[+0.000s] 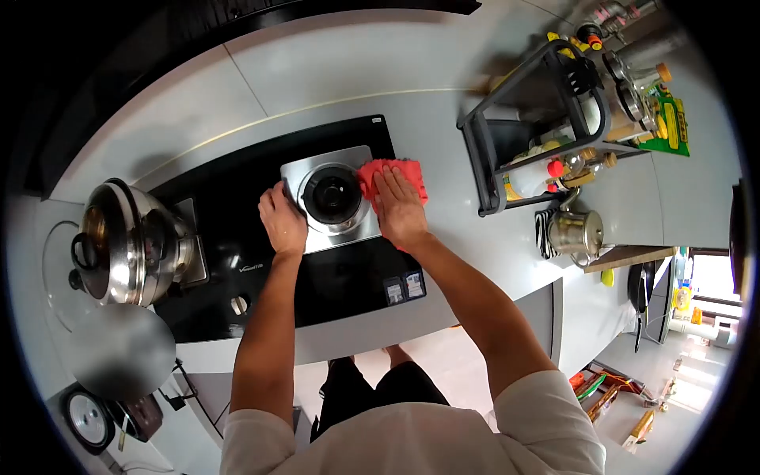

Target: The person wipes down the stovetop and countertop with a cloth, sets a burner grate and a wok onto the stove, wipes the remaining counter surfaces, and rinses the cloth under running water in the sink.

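Observation:
A black glass gas stove (pixel 332 289) is set in the grey counter. On its right part lies a square silver burner plate (pixel 360 233) with a round black burner (pixel 332 195) in the middle. My left hand (pixel 283 220) rests at the plate's left edge, fingers bent and a little apart, with nothing seen in it. A red cloth (pixel 414 174) lies over the plate's right edge and the stove's side. Flat on the cloth, my right hand (pixel 398 207) presses down with its fingers stretched out.
A large steel pot (pixel 138 245) with a lid stands on the left burner. At the right are a black rack (pixel 483 158) with bottles and jars, and a steel kettle (pixel 575 232). A blurred round shape (pixel 123 352) covers the lower left.

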{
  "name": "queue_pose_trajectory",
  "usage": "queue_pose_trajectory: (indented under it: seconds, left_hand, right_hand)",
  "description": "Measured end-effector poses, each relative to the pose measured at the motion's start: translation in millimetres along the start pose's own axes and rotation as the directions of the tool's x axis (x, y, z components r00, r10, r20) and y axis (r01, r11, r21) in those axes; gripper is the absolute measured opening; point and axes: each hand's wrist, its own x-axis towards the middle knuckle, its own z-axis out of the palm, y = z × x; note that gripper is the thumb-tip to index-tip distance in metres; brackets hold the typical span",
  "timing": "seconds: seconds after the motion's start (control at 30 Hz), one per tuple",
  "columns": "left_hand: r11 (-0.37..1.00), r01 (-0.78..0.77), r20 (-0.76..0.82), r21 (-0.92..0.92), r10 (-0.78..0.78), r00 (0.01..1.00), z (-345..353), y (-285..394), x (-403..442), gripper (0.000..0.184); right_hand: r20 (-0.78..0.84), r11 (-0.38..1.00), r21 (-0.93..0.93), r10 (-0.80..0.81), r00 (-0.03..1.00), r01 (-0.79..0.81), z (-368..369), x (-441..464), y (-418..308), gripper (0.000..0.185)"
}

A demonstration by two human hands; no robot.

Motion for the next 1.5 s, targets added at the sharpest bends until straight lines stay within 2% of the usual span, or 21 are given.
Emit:
queue_pose_trajectory:
  seconds: [0.17,0.23,0.27,0.33,0.43,0.53,0.6,0.7,0.77,0.8,0.87,0.93,1.0,1.1,1.17,1.2,1.23,1.27,1.3,1.43,1.5]
  left_hand:
    - [0.997,-0.015,-0.003,0.082,0.015,1.0,1.2,2.1,0.8,0.053]
    - [0.996,-0.026,-0.017,0.085,0.027,0.999,1.3,5.1,1.3,0.057]
    - [0.995,-0.01,-0.005,0.094,0.011,1.0,1.8,4.4,2.0,0.056]
    - [0.997,-0.006,-0.016,0.081,0.008,1.0,2.9,1.4,1.5,0.054]
    - [0.995,-0.009,-0.014,0.103,0.01,1.0,-0.3,2.1,2.4,0.052]
    - [0.988,-0.05,-0.053,0.144,0.058,0.997,-1.6,3.3,13.1,0.05]
    - [0.989,-0.06,0.024,0.132,0.057,0.998,-3.5,-4.4,25.9,0.046]
    - [0.977,-0.076,-0.05,0.201,0.088,0.995,5.9,-24.1,51.7,0.041]
    - [0.981,-0.054,-0.064,0.186,0.067,0.996,8.3,-22.7,55.2,0.041]
    - [0.986,-0.047,-0.054,0.161,0.056,0.997,6.5,-23.7,54.5,0.042]
    - [0.987,-0.034,-0.047,0.155,0.042,0.998,4.5,-23.4,54.9,0.043]
    - [0.988,-0.034,-0.04,0.148,0.04,0.998,2.9,-22.6,56.0,0.043]
    - [0.99,-0.033,-0.013,0.14,0.035,0.999,4.9,-28.2,53.5,0.043]
    - [0.99,-0.054,-0.001,0.132,0.054,0.999,3.3,-28.8,55.4,0.043]
    - [0.991,-0.051,0.009,0.125,0.05,0.999,0.7,-25.6,54.7,0.043]
    - [0.987,-0.069,-0.021,0.148,0.073,0.997,3.4,-26.8,54.0,0.045]
    - [0.985,-0.064,-0.016,0.158,0.068,0.998,4.7,-25.7,53.0,0.046]
    - [0.984,-0.059,-0.018,0.17,0.063,0.998,5.2,-26.0,52.9,0.046]
    - [0.984,-0.049,-0.005,0.17,0.05,0.999,7.7,-29.2,52.7,0.047]
    - [0.984,-0.031,0.04,0.178,0.024,0.999,3.1,-24.0,55.1,0.047]
    - [0.981,-0.029,0.026,0.189,0.025,0.999,6.8,-24.8,53.4,0.046]
  right_hand:
    - [-0.068,0.996,-0.041,0.071,0.995,-0.074,49.4,102.0,36.6,0.054]
    - [0.223,0.903,-0.36,-0.16,0.962,0.234,47.3,144.8,43.9,0.054]
    - [0.225,0.905,-0.348,-0.174,0.959,0.246,50.0,155.2,42.9,0.054]
    - [0.244,0.89,-0.02,-0.438,0.865,0.456,57.9,175.9,41.2,0.052]
    - [0.244,0.809,0.157,-0.587,0.772,0.566,82.1,213.4,18.6,0.044]
    - [0.288,0.812,0.215,-0.583,0.76,0.542,89.1,226.1,6.8,0.046]
    - [0.266,0.855,0.158,-0.519,0.812,0.494,72.9,214.3,27.7,0.047]
    - [0.463,0.842,-0.255,-0.326,0.824,0.476,29.5,197.7,62.7,0.045]
    - [0.12,0.969,-0.155,-0.173,0.978,0.19,63.0,186.3,82.9,0.042]
    - [0.129,0.968,-0.148,-0.182,0.975,0.201,69.3,192.5,76.0,0.042]
    - [0.267,0.868,0.028,-0.485,0.833,0.497,82.2,217.7,52.1,0.045]
    - [0.297,0.801,0.212,-0.599,0.744,0.561,105.6,245.2,9.5,0.046]
    - [0.292,0.699,0.241,-0.714,0.636,0.673,130.3,265.5,-28.0,0.044]
    - [0.207,0.732,0.267,-0.679,0.704,0.627,127.7,257.5,-24.6,0.041]
    - [0.479,0.626,-0.046,-0.67,0.567,0.778,70.4,248.7,15.0,0.043]
    - [0.4,0.81,0.01,-0.541,0.74,0.587,57.8,231.5,42.3,0.044]
    - [0.491,0.842,-0.05,-0.447,0.748,0.537,41.3,222.2,76.7,0.046]
    - [0.347,0.96,0.065,-0.278,0.896,0.273,24.3,199.7,109.9,0.046]
    - [0.335,0.983,-0.134,-0.072,0.939,0.123,15.8,183.4,135.9,0.053]
    - [0.14,0.983,-0.179,-0.01,0.99,0.036,28.6,172.3,159.2,0.056]
    - [0.163,0.987,-0.078,-0.126,0.979,0.14,33.5,165.2,150.4,0.051]
